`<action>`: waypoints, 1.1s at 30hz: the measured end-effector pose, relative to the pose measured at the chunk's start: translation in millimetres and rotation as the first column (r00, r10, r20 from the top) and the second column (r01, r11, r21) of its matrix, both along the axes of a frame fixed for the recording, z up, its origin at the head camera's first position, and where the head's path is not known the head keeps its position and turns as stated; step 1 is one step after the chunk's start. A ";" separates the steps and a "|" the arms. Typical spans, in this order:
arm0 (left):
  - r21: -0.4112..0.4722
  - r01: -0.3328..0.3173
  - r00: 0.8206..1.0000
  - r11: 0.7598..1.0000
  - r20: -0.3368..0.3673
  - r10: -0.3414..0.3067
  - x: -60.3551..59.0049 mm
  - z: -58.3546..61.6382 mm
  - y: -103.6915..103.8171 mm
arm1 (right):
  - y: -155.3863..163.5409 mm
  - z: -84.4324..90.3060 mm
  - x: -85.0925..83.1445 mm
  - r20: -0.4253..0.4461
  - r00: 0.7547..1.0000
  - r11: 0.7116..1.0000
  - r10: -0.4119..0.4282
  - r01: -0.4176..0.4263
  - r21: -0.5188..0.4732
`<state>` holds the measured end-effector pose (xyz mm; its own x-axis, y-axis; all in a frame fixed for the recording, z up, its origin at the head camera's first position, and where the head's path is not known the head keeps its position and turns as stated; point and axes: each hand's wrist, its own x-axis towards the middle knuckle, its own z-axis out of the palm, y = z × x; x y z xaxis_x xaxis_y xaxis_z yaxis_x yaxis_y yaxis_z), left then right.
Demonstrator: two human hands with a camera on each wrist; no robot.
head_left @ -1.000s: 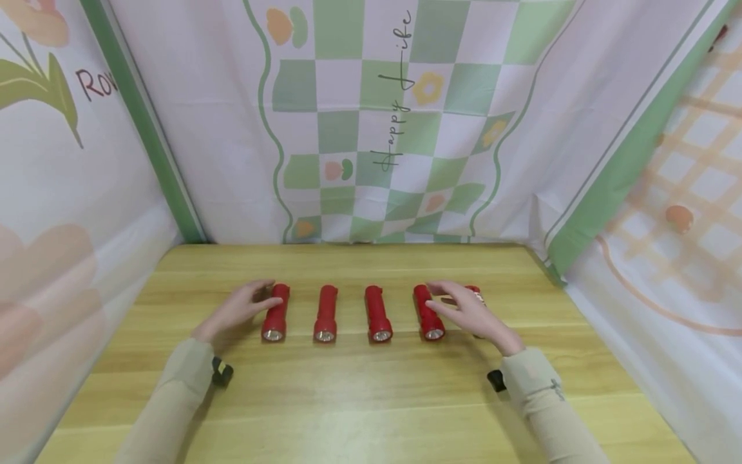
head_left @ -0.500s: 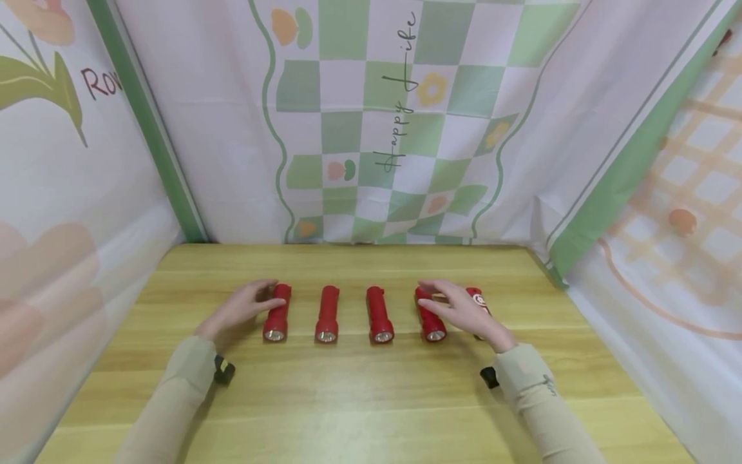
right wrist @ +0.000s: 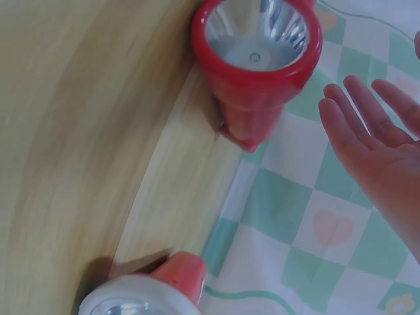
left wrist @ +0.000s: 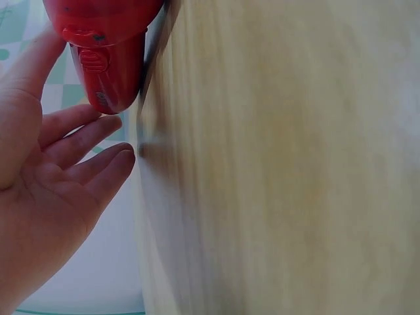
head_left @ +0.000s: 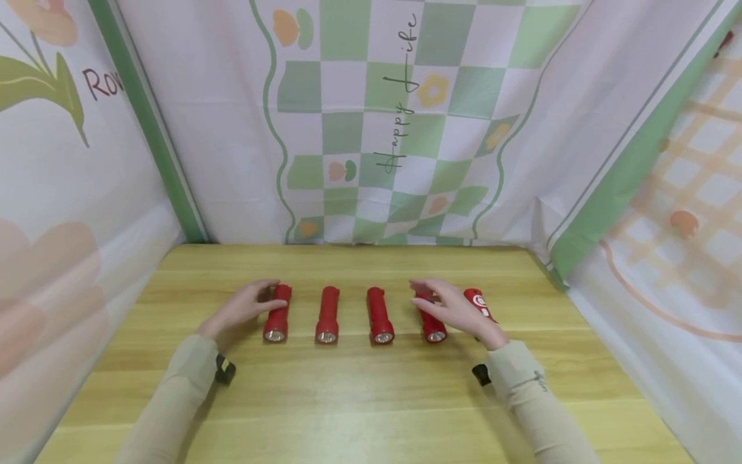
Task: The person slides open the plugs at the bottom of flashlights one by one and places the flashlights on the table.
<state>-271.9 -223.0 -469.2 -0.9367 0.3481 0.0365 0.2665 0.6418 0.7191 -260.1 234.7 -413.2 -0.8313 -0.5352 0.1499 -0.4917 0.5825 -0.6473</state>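
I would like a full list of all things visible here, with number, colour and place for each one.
flashlights: five, red with silver lens ends, lying in a row across the middle of the table, lenses toward the person; the rightmost one shows a white mark.
table: one, light wood, fills the lower part of the head view.
backdrop cloth: one set of panels, pink-white with green checks, flowers and lettering, behind and at both sides of the table.
sleeves: two, beige, on the forearms.
left hand: one, fingers relaxed, beside the leftmost flashlight.
right hand: one, fingers straight, above the fourth flashlight.
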 end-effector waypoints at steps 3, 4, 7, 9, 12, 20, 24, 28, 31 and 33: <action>-0.007 0.000 1.000 1.000 0.001 0.000 -0.4 -0.7 -0.1 | -3.9 -0.2 -1.4 -0.001 1.000 1.000 0.003 -0.003 0.007; -0.007 0.002 1.000 1.000 0.001 -0.002 -0.6 -0.9 -0.1 | -5.2 -0.3 -1.7 0.000 1.000 1.000 0.003 -0.003 0.008; 0.004 0.005 1.000 1.000 0.006 -0.005 -0.2 -0.7 0.0 | -9.5 -0.8 -2.1 0.002 1.000 1.000 0.003 -0.003 0.011; 0.029 0.012 1.000 0.999 0.019 -0.012 0.5 0.2 0.5 | -12.0 -1.4 -2.3 0.002 1.000 1.000 0.004 -0.004 0.011; 0.062 0.017 0.999 0.998 0.035 -0.019 2.5 2.1 1.5 | -15.5 -1.8 -3.0 0.009 1.000 1.000 0.008 -0.008 0.011; 0.049 0.020 0.999 0.999 0.028 -0.021 1.8 -1.1 1.9 | -25.4 0.2 -3.8 0.043 0.998 0.999 0.037 -0.038 0.010; 0.050 0.020 0.999 0.999 0.024 -0.021 1.4 -2.1 1.3 | -31.1 1.1 -4.5 0.050 0.997 0.999 0.051 -0.051 0.003; 0.071 0.015 0.999 0.997 0.046 -0.018 1.1 -1.5 1.3 | -36.2 2.0 -5.5 0.070 0.995 0.998 0.069 -0.068 -0.017; 0.082 0.015 0.998 0.997 0.055 -0.019 -0.1 -0.7 1.9 | -39.9 3.5 -5.6 0.088 0.993 0.997 0.080 -0.078 -0.030; 0.086 0.018 0.998 0.996 0.053 -0.022 -1.4 -0.5 2.4 | -42.1 3.4 -6.0 0.085 0.992 0.995 0.092 -0.089 -0.034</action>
<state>-273.3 -220.6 -469.7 -0.9310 0.3645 0.0170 0.2384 0.5721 0.7848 -266.1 192.6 -409.8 -0.7901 -0.6053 0.0968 -0.4832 0.5178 -0.7059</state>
